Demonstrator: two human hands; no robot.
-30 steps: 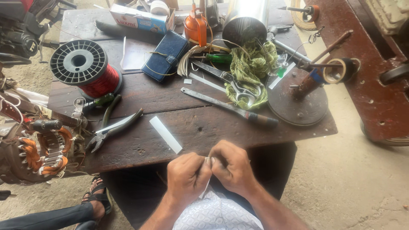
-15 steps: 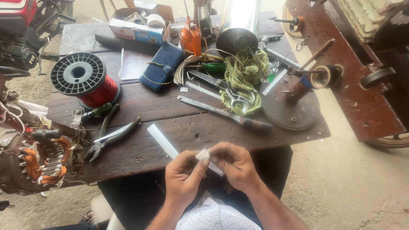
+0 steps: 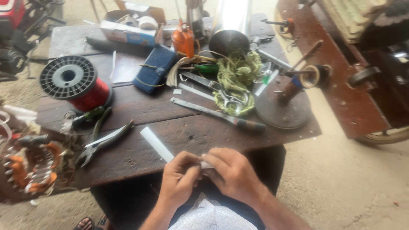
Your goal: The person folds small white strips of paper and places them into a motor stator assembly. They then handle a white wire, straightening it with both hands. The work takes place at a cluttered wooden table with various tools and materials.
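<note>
My left hand [image 3: 178,181] and my right hand [image 3: 232,172] meet at the near edge of a dark wooden table [image 3: 140,153]. Together their fingertips pinch a small white strip [image 3: 205,164], mostly hidden between the fingers. Just left of my hands a longer white strip [image 3: 156,144] lies flat on the table, its near end close to my left thumb. Pliers [image 3: 101,142] rest further left on the table.
A red wire spool [image 3: 76,85], a blue pouch [image 3: 154,68], scissors on green twine [image 3: 234,96], a long flat tool [image 3: 217,115], an orange oil can [image 3: 183,40] and a round metal stand [image 3: 283,106] crowd the table. A motor stator [image 3: 27,168] sits at left.
The view has shifted slightly. My hands stay together at the table edge, working the small white strip between the fingertips; it showed more half a second ago and is now more covered.
</note>
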